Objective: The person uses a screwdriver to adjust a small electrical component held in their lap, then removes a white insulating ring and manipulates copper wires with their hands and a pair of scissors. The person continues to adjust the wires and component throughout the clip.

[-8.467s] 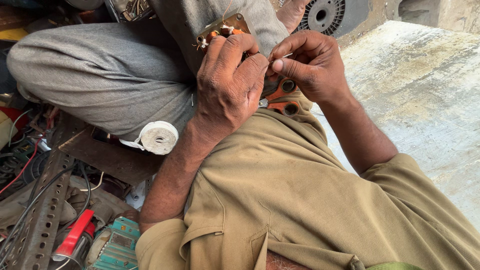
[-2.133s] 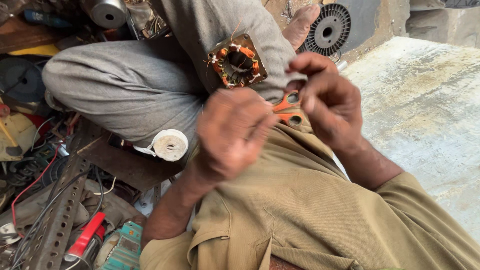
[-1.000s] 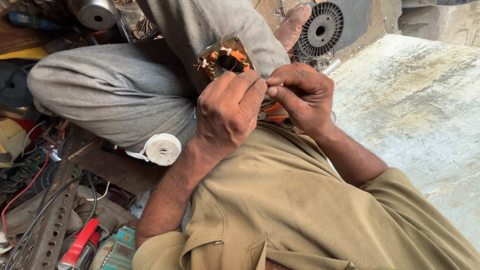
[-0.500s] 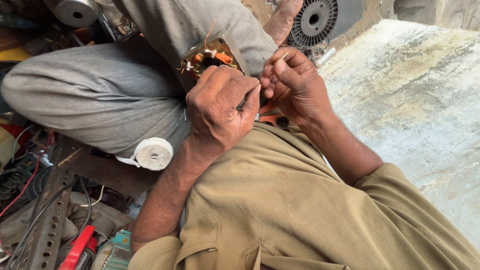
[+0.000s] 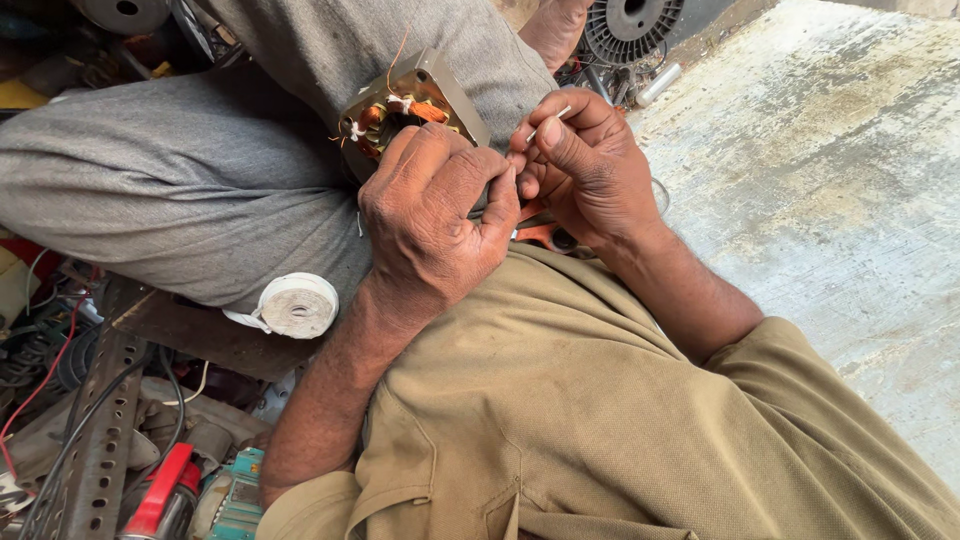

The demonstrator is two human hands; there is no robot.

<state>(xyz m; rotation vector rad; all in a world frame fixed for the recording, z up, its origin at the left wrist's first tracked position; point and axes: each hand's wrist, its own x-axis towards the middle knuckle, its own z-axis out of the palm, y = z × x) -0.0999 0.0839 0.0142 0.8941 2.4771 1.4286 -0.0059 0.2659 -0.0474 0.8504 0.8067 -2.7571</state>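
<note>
Left hand (image 5: 435, 215): closed over the lower edge of a small motor stator (image 5: 410, 105), fingers curled around its metal frame and clamped on it. The stator sits against the person's grey trouser leg (image 5: 170, 180), tilted, with copper windings, orange insulation and white tie threads visible on its upper face.

Right hand (image 5: 585, 165): just beside the left hand, touching it at the fingertips. Thumb and forefinger are pinched together on a thin white strip (image 5: 548, 120), whose end projects above the fingers. What the strip is made of cannot be told.

Orange-handled tool (image 5: 540, 232): lies under both hands on the olive trouser leg (image 5: 600, 420); mostly hidden.

Surroundings: 1 roll of white tape (image 5: 295, 303) rests at the edge of the grey leg, on a dark board. A perforated steel angle bar (image 5: 95, 440), a red-handled tool (image 5: 165, 495) and loose wires lie lower left. A black ribbed wheel (image 5: 630, 25) stands at the top, beside the concrete floor (image 5: 840, 180).
</note>
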